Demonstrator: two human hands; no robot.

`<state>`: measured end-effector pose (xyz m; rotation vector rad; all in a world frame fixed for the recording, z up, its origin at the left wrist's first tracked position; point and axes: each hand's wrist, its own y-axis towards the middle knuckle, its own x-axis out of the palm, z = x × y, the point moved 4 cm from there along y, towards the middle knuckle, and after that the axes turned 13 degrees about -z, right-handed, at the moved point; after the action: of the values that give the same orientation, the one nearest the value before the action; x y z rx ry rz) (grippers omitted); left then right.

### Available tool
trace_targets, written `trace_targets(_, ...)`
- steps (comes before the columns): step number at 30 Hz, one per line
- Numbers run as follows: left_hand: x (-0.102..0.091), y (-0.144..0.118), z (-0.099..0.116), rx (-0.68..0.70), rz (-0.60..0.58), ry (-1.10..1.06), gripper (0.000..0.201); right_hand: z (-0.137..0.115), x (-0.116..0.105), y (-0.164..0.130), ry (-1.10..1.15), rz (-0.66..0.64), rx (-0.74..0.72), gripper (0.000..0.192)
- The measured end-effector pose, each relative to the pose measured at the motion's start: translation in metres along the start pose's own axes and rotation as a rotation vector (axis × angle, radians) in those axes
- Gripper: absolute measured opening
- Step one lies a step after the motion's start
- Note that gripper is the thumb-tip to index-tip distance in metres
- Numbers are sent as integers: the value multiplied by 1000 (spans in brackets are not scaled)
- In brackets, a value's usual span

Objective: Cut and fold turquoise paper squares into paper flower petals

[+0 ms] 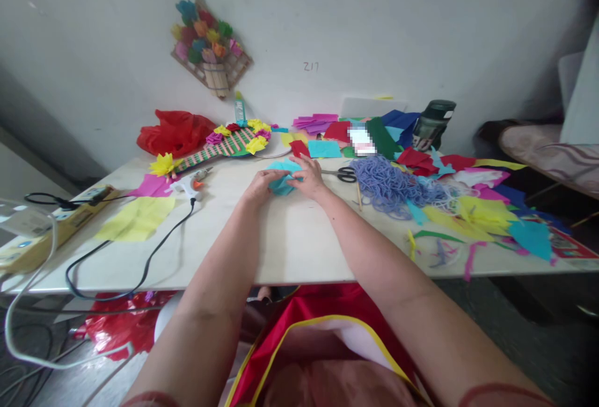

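— What have the hands got?
— I see the left hand (260, 185) and right hand (309, 177) both closed around the teal paper (283, 183), pressing it on the tabletop (290, 238) near the scissors (340, 173).

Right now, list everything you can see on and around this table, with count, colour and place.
folded paper piece: one, teal, table centre, between both hands
scissors: one, black handles, right of the hands
yarn pile: one, blue-purple, right of the scissors
glue gun: one, white, left of the hands, black cord
paper sheet: one, yellow, table left
plastic bag: one, red, far left by the wall
flower board: one, striped, paper flowers, table back
wall bouquet: one, multicoloured, on the wall
bottle: one, dark green, back right
paper scraps: many, mixed colours, table right
left hand: on the teal paper
right hand: on the teal paper
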<state>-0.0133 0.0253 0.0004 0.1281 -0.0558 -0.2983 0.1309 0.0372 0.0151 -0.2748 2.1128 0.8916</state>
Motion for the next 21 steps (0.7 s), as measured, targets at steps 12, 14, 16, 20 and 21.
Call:
trace_targets(12,5,-1,0,12,-21,82,38,1,5,1,-23,-55,15,11)
trace_targets(14,4,-1,0,17,-1,85,37,0,5,1,-18,-65,17,8)
trace_targets(16,3,0,1,22,18,87,36,0,4,2,-3,-72,22,6)
trace_targets(20,0,0,1,51,42,55,36,1,-2,1,89,-75,38,4)
trace_targets(21,-1,0,1,53,48,53,35,2,-4,0,128,-68,41,5)
